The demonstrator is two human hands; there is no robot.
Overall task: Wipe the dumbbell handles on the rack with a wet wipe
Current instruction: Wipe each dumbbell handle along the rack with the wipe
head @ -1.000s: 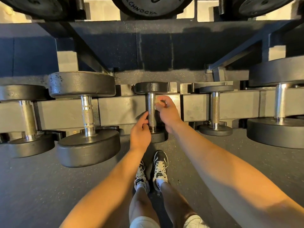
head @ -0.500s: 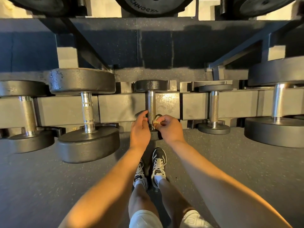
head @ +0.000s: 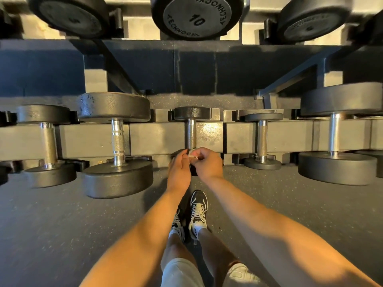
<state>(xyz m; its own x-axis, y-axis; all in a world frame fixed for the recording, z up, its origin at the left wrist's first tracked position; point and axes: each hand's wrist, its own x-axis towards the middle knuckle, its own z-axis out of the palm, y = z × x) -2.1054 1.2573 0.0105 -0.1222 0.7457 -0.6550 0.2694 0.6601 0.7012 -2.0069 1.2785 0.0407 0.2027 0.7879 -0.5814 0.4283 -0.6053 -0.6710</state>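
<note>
Head view looks straight down for me onto the lower tier of the rack (head: 157, 139), where a row of dumbbells lies across the grey rail. Both of the hands I am watching meet at the rail's front edge, near its middle. The right hand (head: 208, 164) has its fingers curled in and pinches a small crumpled wet wipe (head: 192, 156) at the tips. The left hand (head: 179, 172) is curled too, with its thumb and fingertips closed on the same wipe from the other side. The wipe sits right at the near end of the small dumbbell handle (head: 191, 135), whose knurled steel shows bare above the hands as far as the rear head at the rail's back edge. Its front head is hidden under the hands.

Left of it lie a large dumbbell (head: 117, 179) and a lesser one (head: 47, 141) toward the rail's left end. To the right are another small dumbbell (head: 262, 139) and a big one (head: 336, 168). On the upper tier a weight marked 10 (head: 195, 17) faces me. Two black and white shoes (head: 198, 212) stand on the speckled floor (head: 62, 224) below.
</note>
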